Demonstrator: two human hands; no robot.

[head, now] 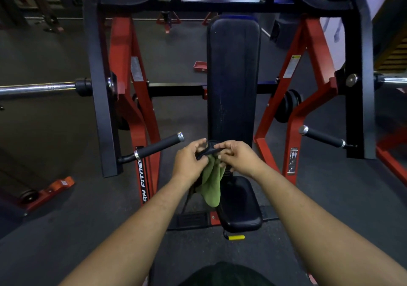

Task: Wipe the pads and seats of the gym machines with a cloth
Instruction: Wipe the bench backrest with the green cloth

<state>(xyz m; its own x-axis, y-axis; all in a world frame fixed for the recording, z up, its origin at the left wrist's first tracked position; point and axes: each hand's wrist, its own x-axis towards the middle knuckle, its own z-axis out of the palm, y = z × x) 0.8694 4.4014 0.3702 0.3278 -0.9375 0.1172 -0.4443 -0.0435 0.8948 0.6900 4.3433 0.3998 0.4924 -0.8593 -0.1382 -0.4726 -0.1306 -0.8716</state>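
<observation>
Both hands, left hand (189, 161) and right hand (236, 156), pinch a black strap (208, 150) and green cloth (211, 183) above seat (240, 204). Step: readying cloth; next, likely wiping back pad (233, 76).

The cloth (211, 183) is plain green. The back pad (233, 76) and seat (240, 206) are black, the pad with faint pale streaks. The frame (125, 65) is red with black uprights and white lettering on a black strip. Handles (158, 146) are black with silver ends; the knob (236, 237) is yellow; the floor (55, 131) is dark grey
</observation>
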